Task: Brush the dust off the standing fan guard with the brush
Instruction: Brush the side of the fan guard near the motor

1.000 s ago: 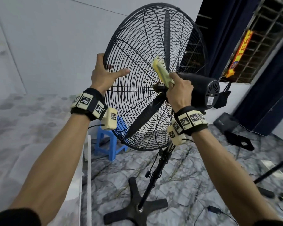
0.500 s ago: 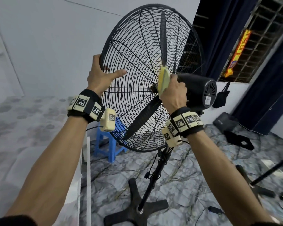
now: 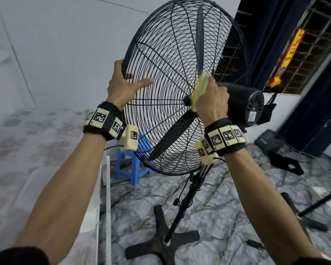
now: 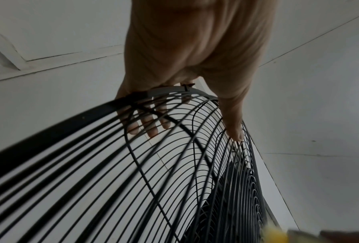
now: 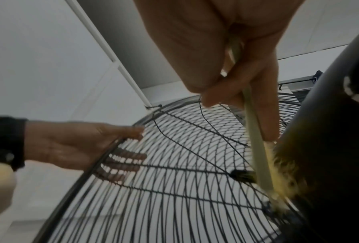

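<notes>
A black standing fan's round wire guard (image 3: 172,60) faces away from me, its black motor housing (image 3: 245,106) toward the right. My left hand (image 3: 122,87) grips the guard's left rim (image 4: 133,98), with the fingers (image 4: 151,126) curled over the front wires and the thumb along the rear wires. My right hand (image 3: 211,101) grips a pale brush (image 3: 200,88) with yellow bristles. In the right wrist view the brush (image 5: 257,148) lies on the rear guard (image 5: 174,164) beside the motor (image 5: 330,131), bristles down at the hub.
The fan pole runs down to a black cross base (image 3: 161,243) on the grey marbled floor. A blue plastic stool (image 3: 134,165) stands behind the guard. A white wall is at the left, dark curtains and a barred window (image 3: 313,35) at the right, black items and cables on the floor.
The brush in my right hand has tilted from pointing up-left to nearly edge-on and has swept down toward the hub. My left hand stays on the rim.
</notes>
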A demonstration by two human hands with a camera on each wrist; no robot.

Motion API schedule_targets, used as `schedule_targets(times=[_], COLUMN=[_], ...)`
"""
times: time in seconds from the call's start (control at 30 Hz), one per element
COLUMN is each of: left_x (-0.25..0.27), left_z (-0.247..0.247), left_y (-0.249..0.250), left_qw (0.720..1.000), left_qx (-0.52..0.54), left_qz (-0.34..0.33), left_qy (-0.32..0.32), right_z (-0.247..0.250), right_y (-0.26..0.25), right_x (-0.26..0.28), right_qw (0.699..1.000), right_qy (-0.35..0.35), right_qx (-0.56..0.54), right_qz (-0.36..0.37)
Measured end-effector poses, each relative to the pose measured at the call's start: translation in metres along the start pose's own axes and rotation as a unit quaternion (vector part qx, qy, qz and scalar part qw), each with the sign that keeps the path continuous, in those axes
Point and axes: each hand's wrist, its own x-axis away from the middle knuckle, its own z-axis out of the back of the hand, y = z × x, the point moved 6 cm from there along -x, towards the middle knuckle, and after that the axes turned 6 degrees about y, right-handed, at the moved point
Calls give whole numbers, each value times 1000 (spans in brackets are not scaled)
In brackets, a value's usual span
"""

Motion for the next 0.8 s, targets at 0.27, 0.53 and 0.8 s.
schedule_targets(times=[0.27,0.53,0.8], left_x=[1,25,56], left_z=[1,2,-3], left_y=[1,-37,-69], left_qw=[1000,998,994], left_qx=[-7,26,66], left_qz=[-7,20,5], left_qy=[-3,-62,-83], right_z=[1,5,-6], right_y=[5,20,-81], right_x=[-3,13,72], right_qw=[999,988,877], right_qy=[-30,42,105], right_qx=[33,-145,-203], right_qz=[23,41,422])
